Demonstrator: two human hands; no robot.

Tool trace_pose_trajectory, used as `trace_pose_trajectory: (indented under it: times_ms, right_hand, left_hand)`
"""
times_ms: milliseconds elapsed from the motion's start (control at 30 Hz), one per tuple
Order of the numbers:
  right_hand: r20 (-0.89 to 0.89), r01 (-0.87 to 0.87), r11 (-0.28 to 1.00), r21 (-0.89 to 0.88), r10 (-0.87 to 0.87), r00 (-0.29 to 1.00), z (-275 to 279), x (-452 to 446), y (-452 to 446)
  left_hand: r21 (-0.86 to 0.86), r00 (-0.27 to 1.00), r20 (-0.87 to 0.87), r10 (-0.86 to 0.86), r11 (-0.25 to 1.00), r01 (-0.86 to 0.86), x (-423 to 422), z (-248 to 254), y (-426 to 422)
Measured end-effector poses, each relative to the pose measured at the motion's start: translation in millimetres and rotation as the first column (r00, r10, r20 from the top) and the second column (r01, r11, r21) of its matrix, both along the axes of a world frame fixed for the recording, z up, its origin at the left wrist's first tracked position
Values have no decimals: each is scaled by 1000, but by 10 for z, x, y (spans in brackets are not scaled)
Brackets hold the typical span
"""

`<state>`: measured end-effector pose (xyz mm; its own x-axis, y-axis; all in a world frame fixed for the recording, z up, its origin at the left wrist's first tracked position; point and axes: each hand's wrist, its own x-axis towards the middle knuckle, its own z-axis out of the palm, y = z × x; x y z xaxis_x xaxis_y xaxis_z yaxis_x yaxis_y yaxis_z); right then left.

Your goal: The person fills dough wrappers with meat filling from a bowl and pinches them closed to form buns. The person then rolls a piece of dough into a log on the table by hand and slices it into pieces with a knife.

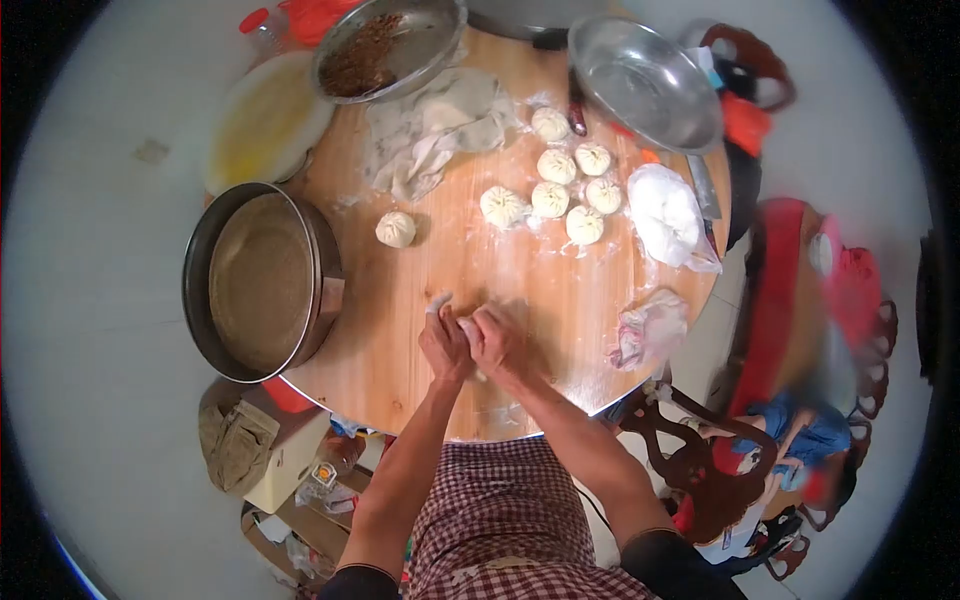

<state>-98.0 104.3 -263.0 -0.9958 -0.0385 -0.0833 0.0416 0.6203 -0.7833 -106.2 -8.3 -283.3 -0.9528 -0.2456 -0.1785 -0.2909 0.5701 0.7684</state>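
Observation:
My left hand (445,342) and my right hand (492,342) are close together above the near half of the round wooden table (390,300), fingers curled in. A pale piece of dough (439,301) pokes out above my left hand; the rest is mostly hidden by the fingers. Beyond my hands, a single pleated bun (396,229) sits toward the left. Several more pleated buns (550,199) stand grouped farther to the right, with flour scattered around them.
At left is a round metal-rimmed steamer (325,260). A bowl of brown filling (425,70), a crumpled cloth (430,130) and an empty metal bowl (650,85) line the far side. To the right are a white plastic bag (663,215), a knife (703,187) and another bag (650,330).

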Motion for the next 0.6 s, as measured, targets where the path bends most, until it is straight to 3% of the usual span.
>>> trace_pose_trajectory:
  times_ms: [33, 67, 100, 133, 167, 200, 233, 300, 333, 367, 433, 467, 500, 567, 600]
  right_hand:
    - [-158, -23, 1000, -11, 21, 987, 35, -93, 78]
    - [-302, -47, 999, -19, 39, 953, 78, -63, 143]
    - [-295, -53, 998, -17, 45, 955, 140, -20, 210]
    - [-407, -116, 993, -10, 102, 908, 216, -22, 286]
    - [-511, -175, 985, 4, 153, 846, 260, 1, 364]
    - [-410, -209, 973, -103, 150, 900, 151, 156, 433]
    - [-410, -211, 972, -102, 152, 899, 40, 266, 544]
    - [-185, 86, 948, -306, -148, 971, 94, 296, 655]
    - [-66, 252, 927, -279, -280, 958, 98, 315, 716]
    - [-67, 251, 927, -278, -280, 958, 87, 226, 697]
    - [-107, 169, 982, -84, -178, 978, 36, 62, 580]
    - [-165, 17, 999, -27, -22, 986, 8, 2, 482]
    - [-166, 23, 999, -30, -28, 986, 12, 14, 431]
    - [-163, -365, 902, 230, 405, 900, 54, 100, 365]
    - [-165, -358, 904, 235, 400, 902, 61, 204, 338]
  left_hand:
    - [-1, 1000, 5, 3, 1000, -3, -85, 86, 29]
    - [125, 990, -133, -40, 991, 57, -99, 155, 47]
    - [239, 958, -281, -59, 962, 130, -96, 162, 56]
    - [90, 892, -417, -176, 968, 233, -54, 54, -24]
    - [92, 892, -418, -173, 969, 231, 30, 48, -92]
    - [72, 857, -432, -281, 936, 344, 171, 49, -161]
    - [48, 808, -447, -384, 891, 451, 309, 52, -217]
    - [111, 820, -444, -361, 886, 451, 468, 90, -275]
    - [138, 835, -433, -339, 891, 433, 587, 108, -323]
    - [163, 843, -437, -313, 894, 417, 607, 151, -331]
    - [177, 838, -411, -358, 871, 459, 654, 92, -378]
    - [190, 861, -380, -338, 882, 430, 643, 96, -369]
    - [202, 882, -347, -319, 893, 402, 640, 103, -366]
    - [152, 893, -365, -262, 930, 335, 522, 165, -320]
    - [108, 899, -392, -193, 961, 254, 454, 188, -285]
